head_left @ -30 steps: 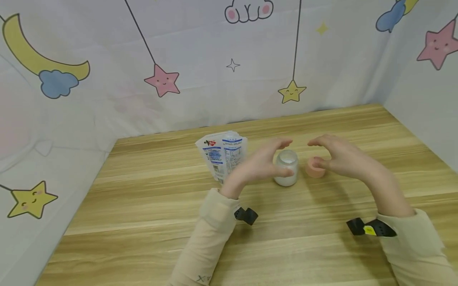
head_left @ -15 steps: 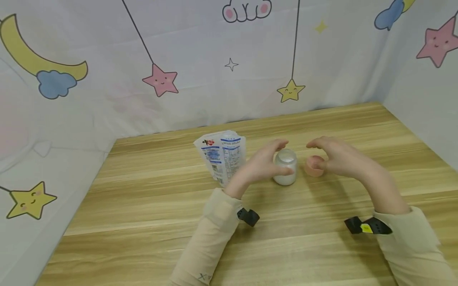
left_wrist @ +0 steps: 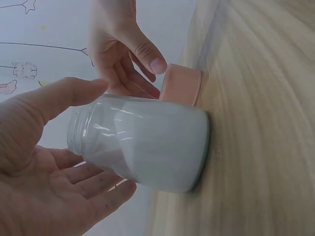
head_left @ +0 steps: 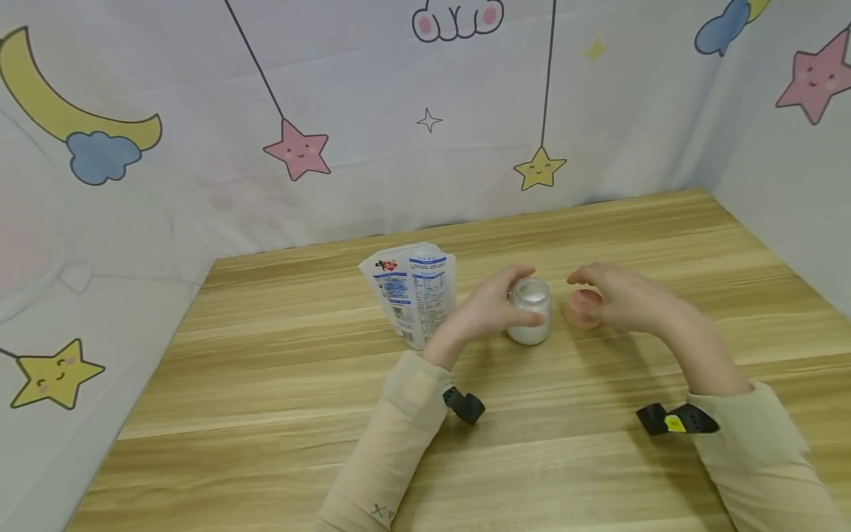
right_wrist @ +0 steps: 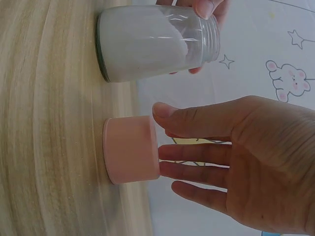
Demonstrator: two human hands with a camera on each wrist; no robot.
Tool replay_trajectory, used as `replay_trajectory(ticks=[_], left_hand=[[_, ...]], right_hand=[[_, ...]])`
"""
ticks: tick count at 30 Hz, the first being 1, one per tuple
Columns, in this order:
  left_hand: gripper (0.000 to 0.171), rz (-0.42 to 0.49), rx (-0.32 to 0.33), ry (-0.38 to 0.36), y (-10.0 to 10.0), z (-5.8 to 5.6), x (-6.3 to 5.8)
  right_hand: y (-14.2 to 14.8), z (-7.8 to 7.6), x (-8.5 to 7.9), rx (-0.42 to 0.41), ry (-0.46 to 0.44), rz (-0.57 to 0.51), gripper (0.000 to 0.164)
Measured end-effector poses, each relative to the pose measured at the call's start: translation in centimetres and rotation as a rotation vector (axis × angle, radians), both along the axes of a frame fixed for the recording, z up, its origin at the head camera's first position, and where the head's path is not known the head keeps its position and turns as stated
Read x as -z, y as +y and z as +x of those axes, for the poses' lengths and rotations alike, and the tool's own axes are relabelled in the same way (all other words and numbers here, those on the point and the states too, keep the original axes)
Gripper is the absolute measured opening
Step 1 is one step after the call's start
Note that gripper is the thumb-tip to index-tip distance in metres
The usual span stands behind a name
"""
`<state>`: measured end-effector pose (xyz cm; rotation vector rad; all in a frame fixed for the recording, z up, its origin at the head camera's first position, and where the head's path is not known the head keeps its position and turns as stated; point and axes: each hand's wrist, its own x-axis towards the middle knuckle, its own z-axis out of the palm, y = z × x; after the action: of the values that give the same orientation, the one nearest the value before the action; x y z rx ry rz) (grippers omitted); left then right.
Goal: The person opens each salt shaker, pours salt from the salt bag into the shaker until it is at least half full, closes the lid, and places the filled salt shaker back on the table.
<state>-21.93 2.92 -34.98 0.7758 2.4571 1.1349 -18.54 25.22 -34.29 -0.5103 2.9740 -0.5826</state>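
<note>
A clear glass jar (head_left: 530, 329) with a threaded, lidless mouth stands upright on the table, mostly filled with white powder. My left hand (head_left: 488, 304) curves around it, thumb in front and fingers behind. In the left wrist view the thumb lies close to the jar's shoulder and the fingers stay loosely extended; firm contact cannot be made out. To the jar's right sits a short pink cylinder, perhaps a cap (head_left: 583, 310). My right hand (head_left: 628, 297) hovers beside its top, thumb and extended fingertips very near or touching the upper edge in the right wrist view.
A white printed pouch (head_left: 419, 292) with blue bands stands left of the jar, close behind my left wrist. Wood-grain table (head_left: 266, 414) extends around these things. A white curtain (head_left: 372, 89) with stars and clouds hangs behind it.
My right hand has come lower and slightly left, closer to the pink cap. My left hand has dropped a little nearer the jar. Jar, cap and pouch stay in place.
</note>
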Motion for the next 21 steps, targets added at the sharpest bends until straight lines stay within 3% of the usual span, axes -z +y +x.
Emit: replay_trajectory(ticks=[12,21], left_hand=[[0.067,0.034,-0.043,-0.073,0.4,-0.4,1.1],[0.069,0.032,-0.04,-0.107,0.3,-0.7,1.5]], right_hand=[[0.2,-0.2,0.8,-0.009,0.012,0.019,0.037],[0.2,-0.5,1.3,-0.016,0.023,0.017,0.037]])
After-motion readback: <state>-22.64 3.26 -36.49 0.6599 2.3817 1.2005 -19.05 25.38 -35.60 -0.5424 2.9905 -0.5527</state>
